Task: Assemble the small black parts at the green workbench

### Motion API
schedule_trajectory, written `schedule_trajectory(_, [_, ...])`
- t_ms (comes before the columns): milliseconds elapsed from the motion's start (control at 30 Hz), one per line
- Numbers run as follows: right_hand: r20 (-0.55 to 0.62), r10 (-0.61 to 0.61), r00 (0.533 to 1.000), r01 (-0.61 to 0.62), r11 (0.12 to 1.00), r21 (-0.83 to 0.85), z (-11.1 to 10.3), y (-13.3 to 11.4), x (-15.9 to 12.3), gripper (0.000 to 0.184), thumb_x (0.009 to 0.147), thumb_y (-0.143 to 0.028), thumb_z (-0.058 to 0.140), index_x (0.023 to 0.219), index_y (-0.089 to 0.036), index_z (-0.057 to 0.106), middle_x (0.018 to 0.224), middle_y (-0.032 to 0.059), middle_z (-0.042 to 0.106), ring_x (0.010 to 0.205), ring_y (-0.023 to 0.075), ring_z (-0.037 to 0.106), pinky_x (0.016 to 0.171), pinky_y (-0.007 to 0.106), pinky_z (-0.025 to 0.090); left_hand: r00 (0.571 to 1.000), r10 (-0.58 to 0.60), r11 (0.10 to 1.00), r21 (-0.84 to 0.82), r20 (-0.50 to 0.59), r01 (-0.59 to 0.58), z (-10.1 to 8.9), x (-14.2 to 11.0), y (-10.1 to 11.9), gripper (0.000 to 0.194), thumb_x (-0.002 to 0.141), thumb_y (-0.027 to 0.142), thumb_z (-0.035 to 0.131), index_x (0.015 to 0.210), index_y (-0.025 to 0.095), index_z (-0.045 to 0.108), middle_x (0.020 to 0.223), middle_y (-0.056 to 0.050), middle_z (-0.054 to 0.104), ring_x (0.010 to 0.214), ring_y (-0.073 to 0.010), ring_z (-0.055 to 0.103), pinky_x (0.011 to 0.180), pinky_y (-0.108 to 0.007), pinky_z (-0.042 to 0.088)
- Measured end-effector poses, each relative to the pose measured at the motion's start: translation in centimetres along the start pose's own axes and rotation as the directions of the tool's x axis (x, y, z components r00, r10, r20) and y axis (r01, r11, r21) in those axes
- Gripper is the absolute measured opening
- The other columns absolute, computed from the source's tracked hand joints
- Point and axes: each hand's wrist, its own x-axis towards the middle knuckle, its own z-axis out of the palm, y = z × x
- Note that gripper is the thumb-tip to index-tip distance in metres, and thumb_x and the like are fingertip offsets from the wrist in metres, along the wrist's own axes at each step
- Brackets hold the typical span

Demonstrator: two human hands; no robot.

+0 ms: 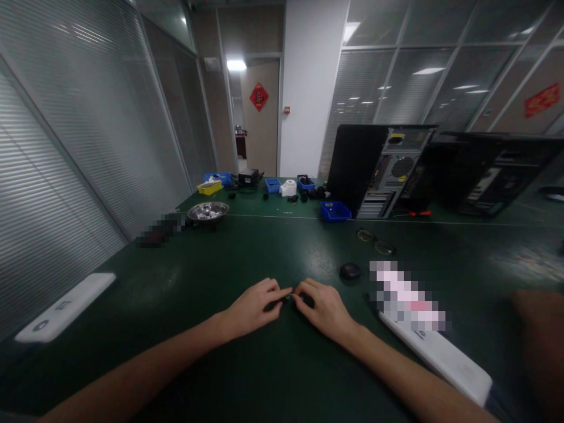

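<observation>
My left hand (254, 306) and my right hand (323, 307) rest on the dark green table (247, 364), fingertips meeting in the middle. Both are closed in a pinch around a small dark object (289, 299) held between them; it is too small and dim to name. A black round object (349, 271), like a mouse, lies just beyond my right hand. A pair of glasses (376, 241) lies farther back on the table.
A white flat device (65, 305) lies at the left and another (440, 352) at the right. A metal bowl (208, 211), blue bins (335, 210) and a yellow bin (210, 187) stand at the back. Open computer towers (379, 170) stand at the back right.
</observation>
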Motion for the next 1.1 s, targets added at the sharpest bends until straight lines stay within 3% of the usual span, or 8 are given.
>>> schedule_trajectory(233, [0.051, 0.032, 0.998, -0.021, 0.981, -0.194, -0.3, 0.4, 0.1, 0.019, 0.099, -0.035, 0.050, 0.098, -0.025, 0.065, 0.097, 0.0011, 0.065, 0.074, 0.0142, 0.062, 0.064, 0.026, 0.037, 1.000, -0.012, 1.000, 0.018, 0.019, 0.011, -0.6, 0.2, 0.4, 0.054, 0.096, 0.022, 0.053, 0.150, 0.028, 0.044, 0.114, -0.007, 0.059, 0.101, -0.0203, 0.055, 0.085, -0.032, 0.048])
schedule_trajectory(333, [0.033, 0.072, 0.997, -0.063, 0.973, -0.221, -0.4, 0.5, 0.1, 0.019, 0.100, -0.036, 0.050, 0.098, -0.026, 0.065, 0.098, 0.0004, 0.064, 0.074, 0.0136, 0.062, 0.062, 0.026, 0.035, 0.999, -0.031, 0.999, -0.040, 0.009, 0.031, -1.1, -0.1, 0.6, 0.045, 0.094, 0.021, 0.058, 0.139, 0.027, 0.055, 0.115, -0.006, 0.062, 0.104, -0.0195, 0.056, 0.091, -0.033, 0.048])
schedule_trajectory(467, [-0.033, 0.143, 0.989, -0.146, 0.964, -0.224, -0.6, 0.7, 0.2, 0.021, 0.100, -0.037, 0.049, 0.095, -0.026, 0.066, 0.097, 0.0002, 0.065, 0.075, 0.0136, 0.062, 0.062, 0.026, 0.034, 1.000, -0.005, 0.997, -0.080, -0.007, 0.004, -0.7, -0.1, 0.9, 0.026, 0.097, 0.026, 0.058, 0.122, 0.026, 0.066, 0.121, -0.005, 0.063, 0.113, -0.0203, 0.056, 0.098, -0.036, 0.046])
schedule_trajectory(733, [-0.083, 0.161, 0.983, -0.172, 0.975, -0.142, -0.5, 1.1, 0.3, 0.020, 0.099, -0.037, 0.052, 0.093, -0.025, 0.067, 0.094, -0.0003, 0.066, 0.079, 0.0146, 0.062, 0.066, 0.026, 0.036, 1.000, -0.014, 0.998, -0.055, -0.009, 0.013, 0.3, 0.7, -0.2, 0.029, 0.100, 0.029, 0.053, 0.126, 0.026, 0.064, 0.121, -0.005, 0.066, 0.111, -0.0199, 0.059, 0.097, -0.036, 0.047])
schedule_trajectory(800, [-0.081, 0.162, 0.983, -0.171, 0.977, -0.127, -0.5, 1.1, 0.3, 0.020, 0.099, -0.038, 0.052, 0.093, -0.025, 0.067, 0.095, 0.0001, 0.066, 0.080, 0.0150, 0.063, 0.066, 0.026, 0.037, 0.998, -0.062, 0.996, -0.059, -0.024, 0.060, -0.8, 0.7, -2.0, 0.030, 0.099, 0.031, 0.054, 0.126, 0.026, 0.065, 0.121, -0.005, 0.066, 0.109, -0.0194, 0.060, 0.094, -0.034, 0.048])
schedule_trajectory(900, [-0.076, 0.160, 0.984, -0.167, 0.981, -0.102, -0.5, 1.3, 0.2, 0.021, 0.099, -0.038, 0.051, 0.094, -0.025, 0.067, 0.095, 0.0001, 0.066, 0.079, 0.0148, 0.062, 0.067, 0.025, 0.038, 0.967, -0.230, 0.973, -0.059, -0.111, 0.224, -3.7, 0.2, -6.8, 0.033, 0.096, 0.035, 0.057, 0.126, 0.024, 0.066, 0.120, -0.006, 0.067, 0.101, -0.0195, 0.062, 0.087, -0.032, 0.051])
schedule_trajectory(1000, [-0.080, 0.156, 0.984, -0.163, 0.983, -0.081, -0.5, 1.5, 0.1, 0.022, 0.099, -0.039, 0.051, 0.093, -0.025, 0.067, 0.096, 0.0003, 0.067, 0.077, 0.0144, 0.062, 0.067, 0.025, 0.040, 0.874, -0.386, 0.911, 0.026, -0.295, 0.412, -7.5, -1.8, -13.4, 0.031, 0.094, 0.034, 0.058, 0.119, 0.022, 0.071, 0.117, -0.007, 0.068, 0.100, -0.0216, 0.064, 0.089, -0.035, 0.051])
schedule_trajectory(1100, [-0.085, 0.161, 0.983, -0.167, 0.983, -0.071, -0.6, 1.4, 0.1, 0.023, 0.098, -0.039, 0.051, 0.093, -0.024, 0.067, 0.095, 0.0009, 0.067, 0.077, 0.0149, 0.062, 0.068, 0.026, 0.041, 0.769, -0.420, 0.817, 0.169, -0.483, 0.552, -10.9, -5.2, -19.4, 0.028, 0.092, 0.031, 0.057, 0.110, 0.020, 0.075, 0.119, -0.007, 0.068, 0.108, -0.0248, 0.063, 0.098, -0.038, 0.047])
